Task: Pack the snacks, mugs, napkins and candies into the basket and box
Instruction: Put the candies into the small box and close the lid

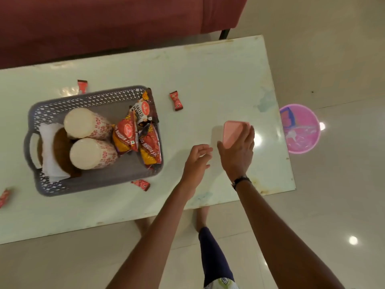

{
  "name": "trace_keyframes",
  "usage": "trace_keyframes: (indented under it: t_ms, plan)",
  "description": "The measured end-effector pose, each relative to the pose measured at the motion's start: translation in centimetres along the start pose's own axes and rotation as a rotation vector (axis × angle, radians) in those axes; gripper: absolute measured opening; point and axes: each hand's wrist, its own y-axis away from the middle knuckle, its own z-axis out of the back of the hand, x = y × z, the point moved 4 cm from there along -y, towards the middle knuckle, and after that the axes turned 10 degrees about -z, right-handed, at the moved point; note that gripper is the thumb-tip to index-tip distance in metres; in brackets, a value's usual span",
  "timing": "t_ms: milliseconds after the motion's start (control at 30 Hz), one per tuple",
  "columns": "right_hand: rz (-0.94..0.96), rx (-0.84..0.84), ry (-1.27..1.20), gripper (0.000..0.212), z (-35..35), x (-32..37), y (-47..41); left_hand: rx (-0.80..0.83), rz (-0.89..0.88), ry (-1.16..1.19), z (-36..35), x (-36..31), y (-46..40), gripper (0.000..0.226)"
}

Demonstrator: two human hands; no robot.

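- The right hand point(237, 151) grips a pink box point(233, 133) near the table's right end, thumb on the box's near-left side and fingers point(251, 136) wrapped over its right side; the lid is on.
- Whether the box rests on the table point(208, 80) or is lifted just off it cannot be told.
- The left hand point(196, 158) hovers just left of the box, fingers loosely curled and half open, holding nothing.
- A dark band point(241, 180) sits on the right wrist.
- A grey basket point(91, 184) stands on the left half of the table, well apart from the box.
- Inside it, two mugs point(83, 124) with red flower prints stand side by side, one nearer than the other, the near one point(89, 153) touching the far one.
- White napkins point(49, 155) and a brown item lie at the basket's left end, partly under the mugs.
- Snack packets point(127, 134) in red and yellow stand packed along the basket's right side.
- Four red candies lie loose on the table: one point(82, 86) just behind the basket, one point(176, 100) to its right, one point(141, 184) touching its near wall, one point(4, 197) at the left edge.
- A pink bin point(302, 130) stands on the floor beyond the table's right end.
- A maroon sofa point(104, 24) sits behind the table.
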Motion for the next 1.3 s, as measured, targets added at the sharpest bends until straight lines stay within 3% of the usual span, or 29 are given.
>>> trace_keyframes:
  t_ms: [167,300,533,733,833,967,1133,1300]
  plan:
    - [0.072,0.119,-0.161,0.097,1.7,1.5,1.0,-0.04,0.092,0.079,-0.7,-0.1,-1.1,0.034]
    - [0.101,0.223,-0.223,0.11,3.6,3.4,3.4,0.033,0.123,0.237,-0.6,-1.5,-1.5,0.064]
    - [0.07,0.364,-0.307,0.103,4.6,5.8,4.2,0.105,0.011,0.372,0.4,-3.4,-2.5,0.048]
    - [0.048,0.399,-0.381,0.102,4.3,6.2,4.3,0.037,0.025,0.515,0.4,-2.2,-2.6,0.06]
    - [0.033,0.493,-0.416,0.104,4.1,5.8,4.4,0.022,0.049,0.56,0.6,-1.3,-2.5,0.06]
    - [-0.147,0.732,-0.619,0.094,4.0,4.4,3.5,-0.04,0.125,0.483,1.3,-0.5,-2.9,0.073]
    - [-0.182,0.746,-0.675,0.088,3.4,3.3,2.3,-0.133,0.147,0.305,1.2,-0.5,-3.7,0.059]
    - [-0.296,0.868,-0.836,0.077,2.4,2.3,1.0,-0.211,0.131,0.165,1.4,-0.8,-5.1,0.049]
